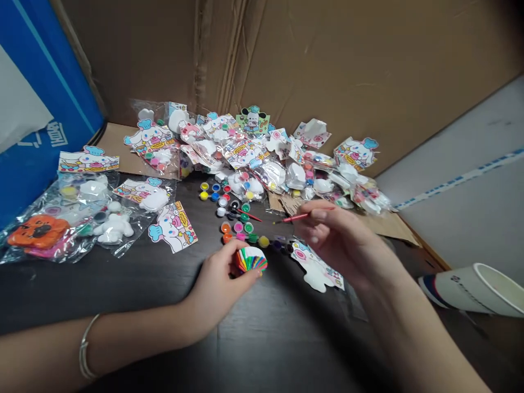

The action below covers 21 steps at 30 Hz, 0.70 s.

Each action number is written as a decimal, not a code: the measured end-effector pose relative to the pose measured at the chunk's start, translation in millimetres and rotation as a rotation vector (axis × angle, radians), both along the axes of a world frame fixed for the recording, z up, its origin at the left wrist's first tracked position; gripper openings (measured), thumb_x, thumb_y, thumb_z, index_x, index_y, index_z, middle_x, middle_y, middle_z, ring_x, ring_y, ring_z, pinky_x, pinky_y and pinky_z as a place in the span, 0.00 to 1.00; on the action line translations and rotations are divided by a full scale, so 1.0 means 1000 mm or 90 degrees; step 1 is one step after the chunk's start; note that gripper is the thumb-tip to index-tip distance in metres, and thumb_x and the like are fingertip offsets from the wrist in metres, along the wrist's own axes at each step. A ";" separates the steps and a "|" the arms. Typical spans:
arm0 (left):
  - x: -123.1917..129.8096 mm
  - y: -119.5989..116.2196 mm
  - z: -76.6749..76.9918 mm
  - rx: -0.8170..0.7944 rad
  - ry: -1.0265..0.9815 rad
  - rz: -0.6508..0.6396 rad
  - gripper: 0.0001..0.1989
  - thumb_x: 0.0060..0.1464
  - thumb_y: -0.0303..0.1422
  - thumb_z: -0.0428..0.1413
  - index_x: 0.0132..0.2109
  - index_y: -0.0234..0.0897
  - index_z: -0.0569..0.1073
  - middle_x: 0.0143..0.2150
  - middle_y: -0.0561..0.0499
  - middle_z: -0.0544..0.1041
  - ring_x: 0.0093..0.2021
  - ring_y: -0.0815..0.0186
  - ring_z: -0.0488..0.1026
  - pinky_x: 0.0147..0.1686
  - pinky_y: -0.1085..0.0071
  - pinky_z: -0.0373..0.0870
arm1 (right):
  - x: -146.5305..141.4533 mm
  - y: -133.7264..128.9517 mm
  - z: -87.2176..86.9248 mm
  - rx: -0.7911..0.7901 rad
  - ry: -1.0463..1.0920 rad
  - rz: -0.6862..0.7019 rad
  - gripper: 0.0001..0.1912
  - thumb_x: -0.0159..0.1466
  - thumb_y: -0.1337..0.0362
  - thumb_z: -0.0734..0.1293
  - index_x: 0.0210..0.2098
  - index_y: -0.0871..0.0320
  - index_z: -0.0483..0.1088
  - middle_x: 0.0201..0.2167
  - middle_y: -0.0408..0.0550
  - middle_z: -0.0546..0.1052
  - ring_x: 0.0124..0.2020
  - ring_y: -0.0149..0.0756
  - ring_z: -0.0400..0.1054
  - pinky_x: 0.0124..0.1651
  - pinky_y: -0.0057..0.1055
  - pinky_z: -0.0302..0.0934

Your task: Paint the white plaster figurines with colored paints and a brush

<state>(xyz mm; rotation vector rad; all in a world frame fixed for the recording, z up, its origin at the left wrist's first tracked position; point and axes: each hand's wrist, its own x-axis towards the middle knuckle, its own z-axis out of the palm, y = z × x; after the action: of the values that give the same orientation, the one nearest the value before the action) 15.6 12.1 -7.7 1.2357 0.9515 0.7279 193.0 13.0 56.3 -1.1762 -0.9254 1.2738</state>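
My left hand is closed round a small white figurine painted with rainbow stripes; part of its top is still bare white. Between the fingertips of my right hand is a thin red paintbrush, its tip pointing left with a trace of yellow on it. The brush tip is apart from the figurine. Just beyond my left hand, open paint pots in several colours stand in joined strips. A second red paintbrush lies across the pots, its tip in or near a dark one.
A heap of bagged figurine kits lies along the cardboard wall. More bagged pieces, including an orange one, are at left. A printed card lies nearby. At right, a paper cup stands near my forearm.
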 end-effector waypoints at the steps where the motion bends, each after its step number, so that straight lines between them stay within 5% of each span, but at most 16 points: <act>1: 0.000 0.001 0.000 0.007 -0.001 0.005 0.07 0.43 0.30 0.58 0.33 0.38 0.68 0.29 0.54 0.72 0.33 0.64 0.71 0.35 0.69 0.68 | -0.002 -0.006 -0.005 -0.005 0.015 0.002 0.11 0.45 0.58 0.76 0.25 0.55 0.74 0.16 0.39 0.64 0.19 0.25 0.57 0.21 0.24 0.55; 7: 0.001 0.004 0.002 0.052 0.027 0.006 0.07 0.43 0.29 0.57 0.34 0.37 0.71 0.33 0.52 0.74 0.36 0.63 0.72 0.39 0.67 0.69 | -0.022 -0.019 -0.023 0.089 0.026 -0.033 0.16 0.53 0.50 0.73 0.26 0.55 0.69 0.18 0.39 0.68 0.18 0.26 0.62 0.21 0.24 0.59; 15: 0.002 0.003 0.002 0.033 0.056 -0.011 0.11 0.42 0.28 0.57 0.37 0.35 0.73 0.36 0.49 0.75 0.37 0.62 0.73 0.39 0.67 0.70 | -0.030 -0.032 -0.028 0.197 -0.085 -0.126 0.12 0.61 0.56 0.68 0.27 0.55 0.66 0.20 0.39 0.68 0.21 0.26 0.64 0.24 0.22 0.62; 21: 0.004 0.004 0.004 0.071 0.101 -0.040 0.05 0.41 0.26 0.56 0.30 0.35 0.72 0.29 0.53 0.70 0.32 0.66 0.68 0.34 0.69 0.68 | -0.033 -0.039 -0.031 0.231 -0.144 -0.136 0.09 0.64 0.58 0.66 0.29 0.55 0.68 0.22 0.40 0.69 0.22 0.26 0.65 0.24 0.22 0.62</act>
<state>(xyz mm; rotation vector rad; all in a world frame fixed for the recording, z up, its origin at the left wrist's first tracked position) 19.5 16.5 -3.5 1.4309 1.0077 0.6482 159.7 -25.8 25.1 -1.1070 -1.1100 0.7733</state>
